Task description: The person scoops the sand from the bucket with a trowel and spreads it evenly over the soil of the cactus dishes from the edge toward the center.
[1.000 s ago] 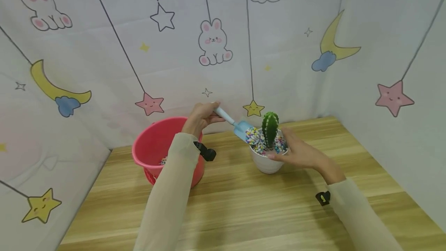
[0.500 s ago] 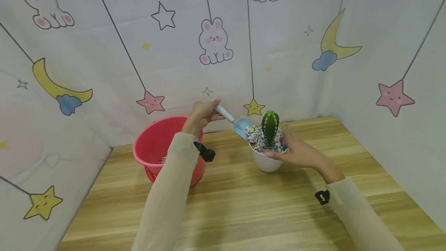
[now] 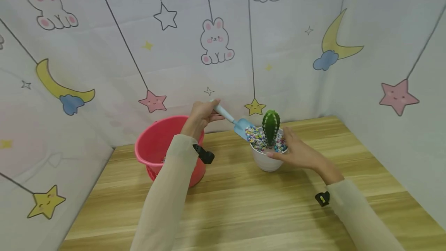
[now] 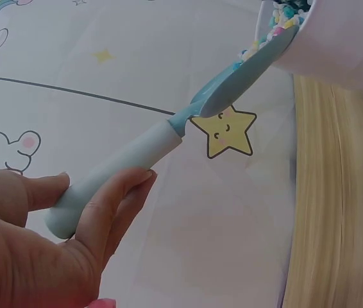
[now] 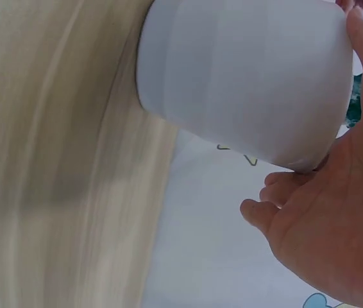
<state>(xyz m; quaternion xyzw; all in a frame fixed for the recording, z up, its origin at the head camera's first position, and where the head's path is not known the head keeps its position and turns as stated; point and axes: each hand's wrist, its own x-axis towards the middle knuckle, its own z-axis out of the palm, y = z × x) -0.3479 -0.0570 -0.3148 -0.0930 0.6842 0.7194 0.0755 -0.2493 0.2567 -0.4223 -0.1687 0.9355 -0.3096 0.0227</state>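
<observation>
My left hand (image 3: 202, 117) pinches the pale handle of a small light-blue trowel (image 4: 233, 80) between thumb and fingers. The trowel slants down to the right, its tip at the rim of a white flower pot (image 3: 267, 162). Small multicoloured beads (image 3: 254, 136) lie on the blade's front and run over into the pot. A green cactus (image 3: 270, 127) with white spines stands upright in the pot among more beads. My right hand (image 3: 301, 152) holds the pot by its rim from the right, thumb in front and fingers round the far side. In the right wrist view the pot's base (image 5: 149, 70) rests on the table.
Left of the pot stands a red bucket (image 3: 150, 142), partly hidden behind my left forearm, with some beads inside. The wooden table (image 3: 244, 212) ends at a white cloth backdrop (image 3: 285, 88) printed with stars, moons and rabbits. Another cloth side rises on the right.
Beads heaped on the trowel's blade have slid down over its tip into the pot, so the heap is flatter. Both hands stay nearly in place. The head view has shifted slightly.
</observation>
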